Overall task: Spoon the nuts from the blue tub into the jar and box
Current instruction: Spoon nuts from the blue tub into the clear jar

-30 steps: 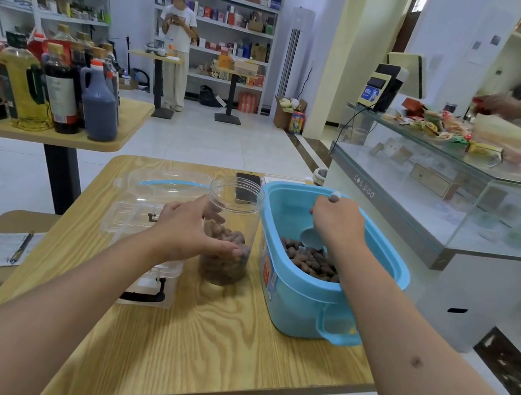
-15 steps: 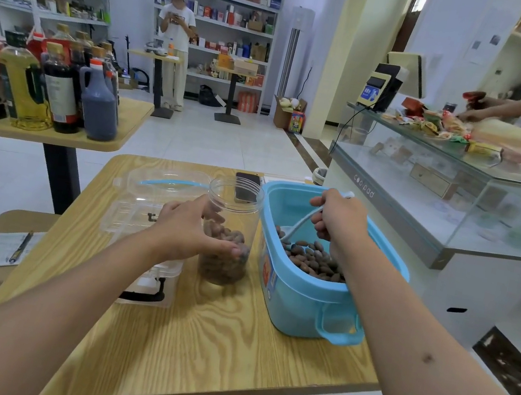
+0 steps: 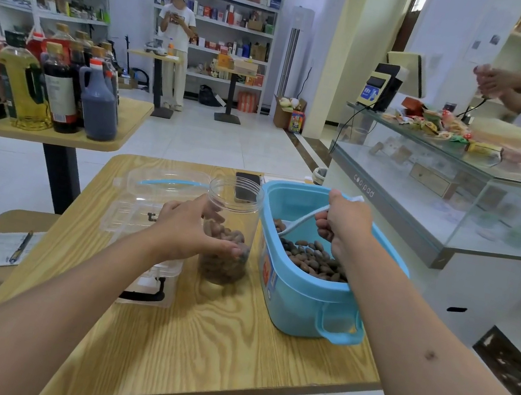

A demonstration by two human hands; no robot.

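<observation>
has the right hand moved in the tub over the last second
Yes. The right hand with the spoon has risen from the nuts toward the blue tub's far rim.

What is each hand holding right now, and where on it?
Right hand grips the white scoop by its handle, over the blue tub. Left hand wraps the clear jar around its middle.

Both bare forearms stretched forward, left hand [image 3: 190, 230] curled in a sideways grip (thumb nearest the camera, fingers wrapped round the far side), right hand [image 3: 345, 222] fisted, knuckles up, wrist bent downward
</observation>
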